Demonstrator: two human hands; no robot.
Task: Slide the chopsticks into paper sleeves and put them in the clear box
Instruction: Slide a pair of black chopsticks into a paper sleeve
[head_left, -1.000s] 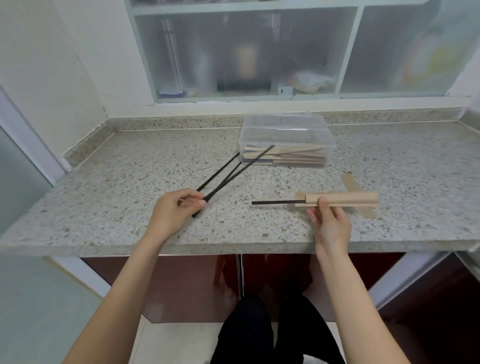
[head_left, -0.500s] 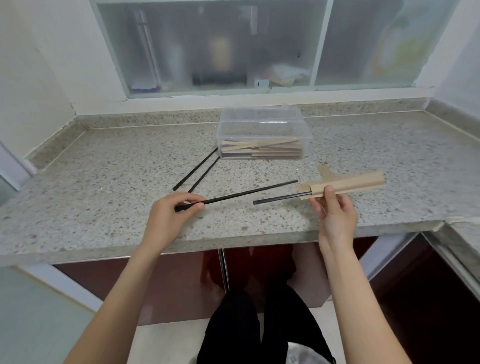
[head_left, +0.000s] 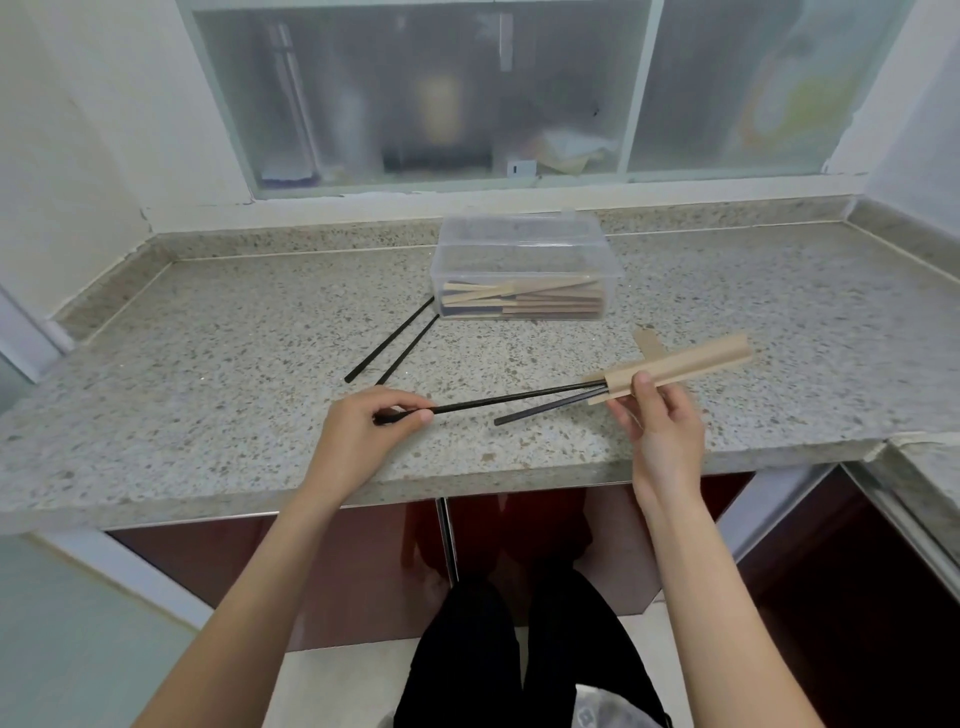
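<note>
Feeding second chopstick (head_left: 511, 400) into paper sleeve (head_left: 685, 361); your left hand (head_left: 358, 436) pinches it, right hand (head_left: 657, 421) grips sleeve.
Clear box (head_left: 524, 270) part filled; two loose chopsticks (head_left: 392, 343) left on desk (head_left: 208, 364).

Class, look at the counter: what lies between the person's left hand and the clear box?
In the head view, two loose black chopsticks lie between the left hand and the clear box.

1. Clear plastic box (head_left: 524, 260) sits far-centre on the speckled stone countertop (head_left: 208, 364); sleeved chopsticks (head_left: 524, 304) lie inside.
2. Two loose black chopsticks (head_left: 395, 343) lie on the counter, left of the box, just beside it.
3. Brown paper sleeve (head_left: 685, 361), near right, holds two black chopstick tips.
4. Spare paper sleeve (head_left: 647, 340) lies behind it.
</note>
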